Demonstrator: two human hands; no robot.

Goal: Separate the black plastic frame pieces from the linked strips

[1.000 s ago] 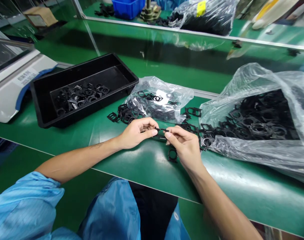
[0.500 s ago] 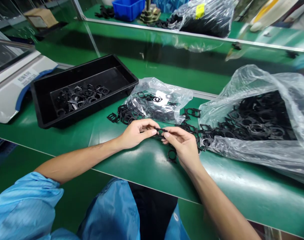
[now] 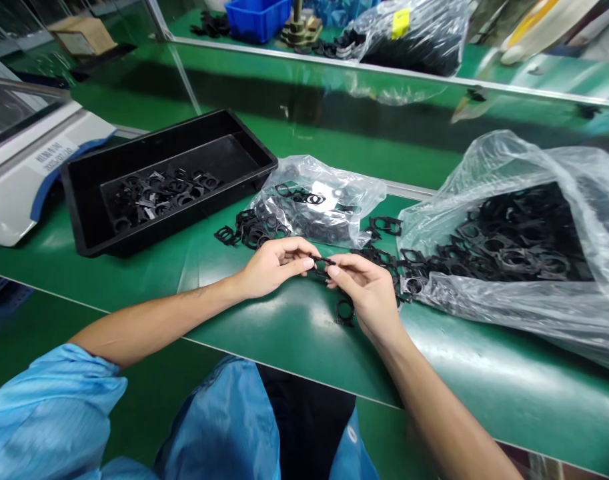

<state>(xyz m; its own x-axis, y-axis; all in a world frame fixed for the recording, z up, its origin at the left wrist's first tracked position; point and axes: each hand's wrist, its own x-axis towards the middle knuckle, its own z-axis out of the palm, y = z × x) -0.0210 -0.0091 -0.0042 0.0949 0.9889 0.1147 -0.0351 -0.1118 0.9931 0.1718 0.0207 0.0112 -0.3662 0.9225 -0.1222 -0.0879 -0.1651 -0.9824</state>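
Note:
Between my two hands a small black plastic part (image 3: 323,260) is pinched just above the table. The fingertips of my left hand (image 3: 279,267) close on its left end. On its right end sit the thumb and fingers of my right hand (image 3: 367,283). Much of the part is covered by the fingers. A black plastic frame with a round hole (image 3: 345,310) lies on the green table beside my right hand. More black frames (image 3: 384,225) are scattered behind that hand. A loose pile of black ring-shaped pieces (image 3: 254,229) lies behind my left hand.
A black tray (image 3: 179,223) holding small black parts stands at the left, next to a white scale (image 3: 29,173). A clear bag (image 3: 329,217) of parts lies behind my hands. At the right, a large open plastic bag (image 3: 484,300) spills black frames. A metal-edged divider (image 3: 394,73) runs behind.
The black part is turned slightly between my fingertips, so a little more of its opening shows. Both hands stay in nearly the same place.

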